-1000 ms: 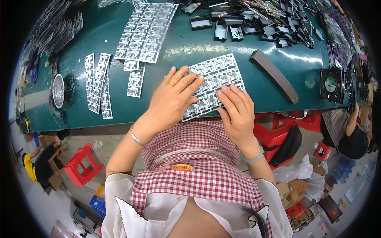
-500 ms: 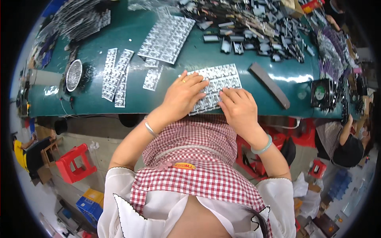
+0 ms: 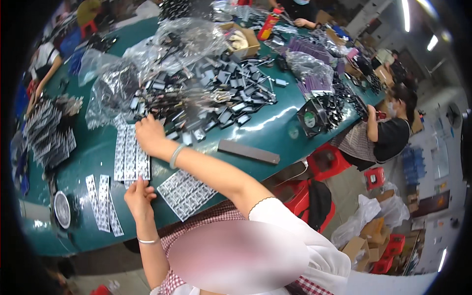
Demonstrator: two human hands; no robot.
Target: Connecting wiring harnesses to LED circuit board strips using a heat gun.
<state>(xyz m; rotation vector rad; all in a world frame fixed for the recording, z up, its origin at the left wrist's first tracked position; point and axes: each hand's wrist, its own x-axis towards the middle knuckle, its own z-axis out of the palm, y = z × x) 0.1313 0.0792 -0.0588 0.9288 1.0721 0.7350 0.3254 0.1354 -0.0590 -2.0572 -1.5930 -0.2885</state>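
My right hand (image 3: 150, 136) reaches across to the left, fingers bent around the upper right edge of a stack of thin panels (image 3: 125, 155) with a repeating black-and-white pattern. Close to the stack's lower edge is my left hand (image 3: 139, 197), fingers loosely curved and apart; a short piece shows beside its fingertips, partly hidden. Another patterned panel (image 3: 183, 196) lies by the table's front edge, below my right forearm, with neither hand on it. Several narrow patterned strips (image 3: 104, 204) lie to the left of my left hand.
A dark flat bar (image 3: 249, 151) lies right of the panels. Beyond is a heap of small black and grey parts (image 3: 221, 93) with clear plastic bags (image 3: 187, 37). A round dish (image 3: 62, 209) and a panel pile (image 3: 49, 135) stand left. A co-worker (image 3: 391, 123) sits at right.
Both hands have left the panel at the table's front edge and moved left to the panel stack. My right arm now stretches across, and the view has turned toward the right.
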